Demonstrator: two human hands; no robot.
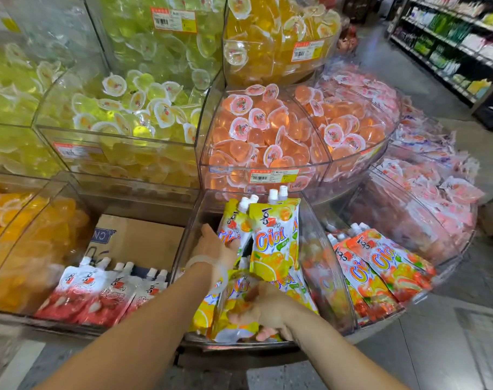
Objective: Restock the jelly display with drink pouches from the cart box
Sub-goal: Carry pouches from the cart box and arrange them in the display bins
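Glossy yellow lemon drink pouches (273, 243) with white screw caps, standing and slumped in a clear acrylic bin (328, 266). Left hand (214, 249) reaching in among them, fingers hidden behind the upright pouches, grip impossible to tell; pale band on the wrist. Right hand (263, 311) nearer, fingers curled round a crinkled lemon pouch (231, 308) at the bin's front edge. Left of the fingers, red lychee pouches (98, 294) before a cardboard box (144, 237); right, orange mixed-fruit pouches (380, 266). Beyond the fingers, round jelly cups (267, 130) heaped in curved bins. Grey floor (450, 333), stocked shelves (459, 46) far right.
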